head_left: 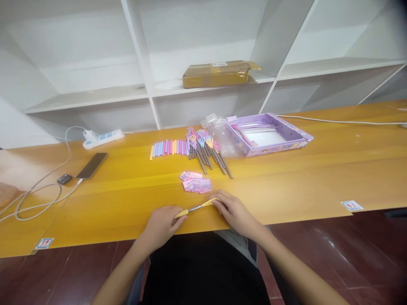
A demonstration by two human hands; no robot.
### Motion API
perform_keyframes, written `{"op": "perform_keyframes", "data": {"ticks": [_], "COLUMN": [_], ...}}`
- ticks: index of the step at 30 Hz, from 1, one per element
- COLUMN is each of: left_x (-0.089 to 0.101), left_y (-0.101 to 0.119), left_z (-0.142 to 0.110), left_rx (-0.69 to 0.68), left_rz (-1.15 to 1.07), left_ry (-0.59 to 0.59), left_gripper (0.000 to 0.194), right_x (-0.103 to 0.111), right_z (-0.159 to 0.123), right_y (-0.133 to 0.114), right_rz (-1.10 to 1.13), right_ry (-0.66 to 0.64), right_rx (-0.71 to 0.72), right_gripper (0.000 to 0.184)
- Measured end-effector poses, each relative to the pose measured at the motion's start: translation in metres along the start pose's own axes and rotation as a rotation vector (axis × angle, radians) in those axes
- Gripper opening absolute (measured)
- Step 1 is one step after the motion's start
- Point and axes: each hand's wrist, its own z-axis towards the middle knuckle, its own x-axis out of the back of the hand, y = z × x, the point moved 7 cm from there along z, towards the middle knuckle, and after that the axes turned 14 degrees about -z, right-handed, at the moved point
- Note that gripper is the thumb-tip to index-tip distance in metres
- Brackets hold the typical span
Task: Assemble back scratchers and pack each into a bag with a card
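1. A person's left hand [163,222] closes its fingers around the yellow handle [182,214] of a slim, yellow-ended metal rod [195,208] near the front edge of a yellow-brown wooden table [302,186].
2. The right hand [233,212] pinches its yellow tip [209,203].
3. Pink-and-purple printed cards [199,185] lie just beyond.

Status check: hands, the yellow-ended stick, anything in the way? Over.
Left grip on yellow handle; right grip on opposite yellow end. Metal rod showing between. Pink cards close beyond, off the rod.

No text can be read: printed cards [197,185], the white label [219,64] on the cardboard box [206,79] and two stickers [352,205] edging the desk [302,178] (red marks, blue borders) are too blurred.
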Motion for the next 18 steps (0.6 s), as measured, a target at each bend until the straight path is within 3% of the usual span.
{"op": "perform_keyframes", "data": {"ticks": [7, 15, 18], "left_x": [0.000, -0.016, -0.005], "left_y": [0.001, 0.002, -0.005], "left_z": [0.001, 0.000, 0.003], "left_rx": [-0.023, -0.076, -0.053], "left_rz": [-0.016, 0.290, 0.390], "left_ry": [-0.039, -0.047, -0.003], "left_gripper": [0.041, 0.040, 0.033], "right_x": [0.002, -0.007, -0.002], "right_z": [0.003, 0.002, 0.004], "right_y": [-0.002, 0.001, 0.007], "right_rz": [0.032, 0.104, 0.107], "right_ry": [-0.038, -0.013, 0.046], "right_rx": [-0.051, -0.128, -0.163], "right_gripper": [0.039, 0.051, 0.056]}}
